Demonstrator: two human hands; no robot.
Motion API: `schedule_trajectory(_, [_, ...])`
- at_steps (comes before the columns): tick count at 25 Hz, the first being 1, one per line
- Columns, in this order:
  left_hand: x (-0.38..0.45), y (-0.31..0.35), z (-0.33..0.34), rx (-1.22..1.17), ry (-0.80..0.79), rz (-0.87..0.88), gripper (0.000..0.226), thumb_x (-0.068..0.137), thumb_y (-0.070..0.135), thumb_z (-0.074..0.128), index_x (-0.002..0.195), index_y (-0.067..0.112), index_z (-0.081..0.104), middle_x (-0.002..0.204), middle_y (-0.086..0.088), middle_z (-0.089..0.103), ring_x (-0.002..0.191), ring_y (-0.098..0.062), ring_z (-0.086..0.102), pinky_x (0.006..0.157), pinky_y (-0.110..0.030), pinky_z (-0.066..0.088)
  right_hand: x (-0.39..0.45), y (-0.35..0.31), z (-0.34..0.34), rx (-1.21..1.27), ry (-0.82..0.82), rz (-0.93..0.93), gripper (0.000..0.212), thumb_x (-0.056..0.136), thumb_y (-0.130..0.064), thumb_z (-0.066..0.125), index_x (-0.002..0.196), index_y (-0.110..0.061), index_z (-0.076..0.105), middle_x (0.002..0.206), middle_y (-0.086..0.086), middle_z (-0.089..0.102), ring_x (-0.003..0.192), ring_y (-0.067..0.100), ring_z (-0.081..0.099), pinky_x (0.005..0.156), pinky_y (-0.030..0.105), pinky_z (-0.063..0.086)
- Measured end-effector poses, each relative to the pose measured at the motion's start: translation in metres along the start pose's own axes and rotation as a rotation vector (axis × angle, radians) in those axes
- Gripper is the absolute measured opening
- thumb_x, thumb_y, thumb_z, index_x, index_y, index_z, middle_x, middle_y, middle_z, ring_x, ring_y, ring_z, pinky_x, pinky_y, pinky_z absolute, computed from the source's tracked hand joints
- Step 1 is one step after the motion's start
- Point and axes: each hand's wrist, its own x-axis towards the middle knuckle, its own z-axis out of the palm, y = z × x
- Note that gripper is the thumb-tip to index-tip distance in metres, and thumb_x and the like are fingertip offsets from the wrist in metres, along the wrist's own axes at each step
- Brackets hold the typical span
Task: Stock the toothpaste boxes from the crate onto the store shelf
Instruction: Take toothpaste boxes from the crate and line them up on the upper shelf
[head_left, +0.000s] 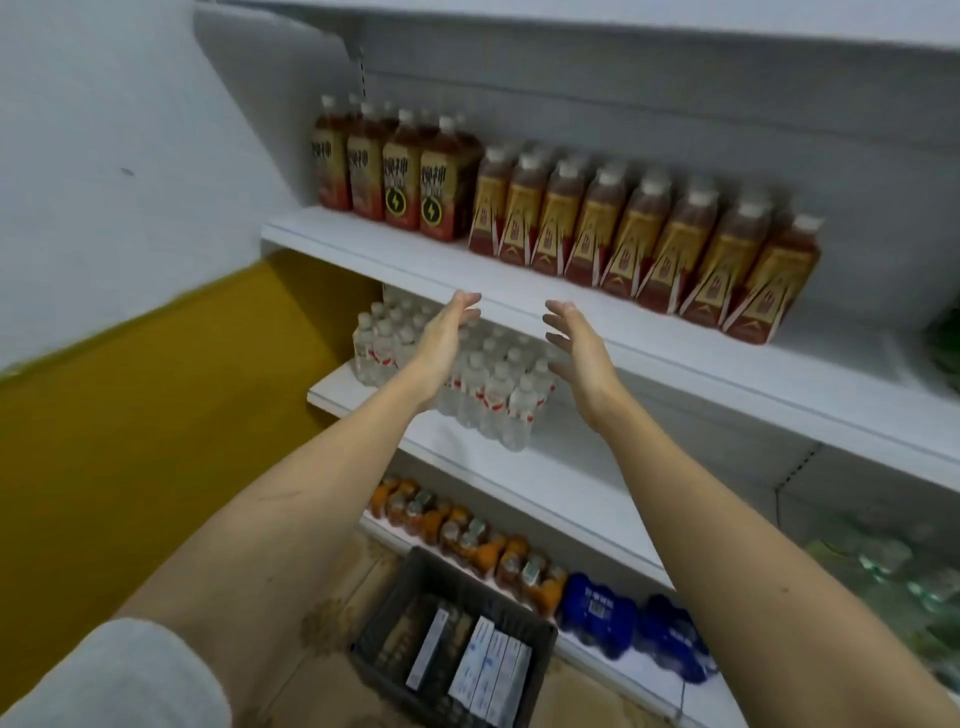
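Observation:
A dark plastic crate (395, 608) stands on the floor below me, holding several white and blue toothpaste boxes (491, 670) laid side by side. Both arms reach up and forward. My left hand (447, 343) and my right hand (576, 348) are held apart, palms facing each other, fingers spread, with nothing in them. They hover in front of the edge of the white shelf (395, 249) that carries brown drink bottles. No toothpaste box is visible on that shelf.
Tall brown tea bottles (395, 171) and shorter gold-labelled bottles (639, 234) fill that shelf. Clear water bottles (493, 384) stand on the shelf below; orange bottles (467, 535) and blue packs (597, 613) sit lowest. A yellow and white wall (130, 389) is at left.

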Motion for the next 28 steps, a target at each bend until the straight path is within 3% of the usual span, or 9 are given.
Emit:
schedule_trajectory(3, [0.015, -0.067, -0.010, -0.021, -0.107, -0.122, 0.054, 0.104, 0.053, 0.018, 0.145, 0.028, 0.043, 0.150, 0.000, 0.045, 0.143, -0.021, 0.031, 0.119, -0.050, 0.018, 0.005, 0.054, 0.029, 0.001, 0.031, 0.119, 0.046, 0.102, -0.050, 0.029, 0.138, -0.028, 0.048, 0.136, -0.006, 0.051, 0.125, 0.015, 0.047, 0.109, 0.044, 0.036])
schedule_trajectory(8, [0.020, -0.187, -0.035, 0.045, -0.251, -0.383, 0.055, 0.102, 0.055, 0.018, 0.145, 0.031, 0.044, 0.148, 0.003, 0.048, 0.141, -0.020, 0.033, 0.118, -0.048, 0.019, -0.003, 0.163, 0.079, -0.116, 0.044, 0.432, 0.053, 0.100, -0.056, 0.027, 0.144, -0.030, 0.042, 0.146, -0.004, 0.046, 0.133, 0.018, 0.043, 0.111, 0.045, 0.033])
schedule_trajectory(12, [0.020, -0.264, -0.048, 0.074, -0.254, -0.521, 0.053, 0.102, 0.055, 0.020, 0.138, 0.031, 0.050, 0.142, 0.000, 0.054, 0.134, -0.020, 0.043, 0.115, -0.048, 0.026, -0.024, 0.226, 0.103, -0.106, 0.058, 0.628, 0.043, 0.100, -0.053, 0.031, 0.125, -0.027, 0.054, 0.118, -0.007, 0.059, 0.105, 0.013, 0.055, 0.097, 0.038, 0.038])
schedule_trajectory(13, [0.018, -0.284, -0.047, 0.070, -0.259, -0.568, 0.052, 0.102, 0.055, 0.022, 0.134, 0.029, 0.053, 0.139, -0.001, 0.056, 0.130, -0.020, 0.046, 0.114, -0.046, 0.028, -0.028, 0.247, 0.108, -0.100, 0.060, 0.684, 0.044, 0.099, -0.054, 0.034, 0.122, -0.023, 0.056, 0.120, -0.004, 0.060, 0.106, 0.015, 0.056, 0.100, 0.039, 0.039])
schedule_trajectory(16, [0.004, -0.342, -0.036, 0.075, -0.246, -0.730, 0.054, 0.098, 0.060, 0.026, 0.127, 0.029, 0.059, 0.128, 0.005, 0.059, 0.117, -0.013, 0.050, 0.096, -0.034, 0.034, -0.040, 0.311, 0.113, -0.046, 0.064, 0.857, 0.069, 0.088, -0.069, 0.041, 0.140, -0.023, 0.048, 0.142, 0.001, 0.051, 0.131, 0.024, 0.048, 0.113, 0.047, 0.033])
schedule_trajectory(20, [-0.025, -0.467, -0.007, 0.071, -0.187, -0.932, 0.041, 0.099, 0.056, 0.036, 0.117, 0.028, 0.060, 0.124, 0.008, 0.056, 0.116, -0.014, 0.050, 0.100, -0.035, 0.033, -0.066, 0.425, 0.121, 0.008, -0.017, 1.078, 0.042, 0.102, -0.045, 0.040, 0.132, -0.018, 0.052, 0.137, 0.004, 0.049, 0.127, 0.023, 0.046, 0.114, 0.046, 0.032])
schedule_trajectory(23, [-0.070, -0.566, 0.022, 0.073, -0.089, -1.073, 0.038, 0.100, 0.045, 0.043, 0.117, 0.016, 0.061, 0.118, -0.002, 0.061, 0.108, -0.021, 0.058, 0.095, -0.036, 0.047, -0.091, 0.528, 0.127, 0.040, -0.044, 1.241, 0.025, 0.101, -0.032, 0.046, 0.111, -0.015, 0.062, 0.118, 0.011, 0.059, 0.108, 0.025, 0.057, 0.092, 0.029, 0.049])
schedule_trajectory(25, [-0.096, -0.624, 0.037, 0.155, -0.092, -1.112, 0.034, 0.103, 0.030, 0.045, 0.120, 0.006, 0.061, 0.112, -0.010, 0.064, 0.100, -0.023, 0.060, 0.076, -0.021, 0.050, -0.105, 0.598, 0.127, 0.035, -0.015, 1.316, 0.029, 0.099, -0.020, 0.049, 0.117, 0.000, 0.060, 0.101, 0.015, 0.059, 0.088, 0.024, 0.059, 0.064, 0.018, 0.050])
schedule_trajectory(28, [-0.116, -0.721, 0.059, 0.270, -0.134, -1.094, 0.024, 0.099, 0.018, 0.050, 0.118, 0.007, 0.061, 0.112, -0.010, 0.065, 0.094, -0.021, 0.060, 0.067, -0.018, 0.046, -0.112, 0.694, 0.124, -0.001, -0.053, 1.431, 0.019, 0.100, -0.014, 0.044, 0.106, -0.004, 0.059, 0.085, 0.007, 0.054, 0.071, 0.016, 0.053, 0.060, 0.023, 0.045])
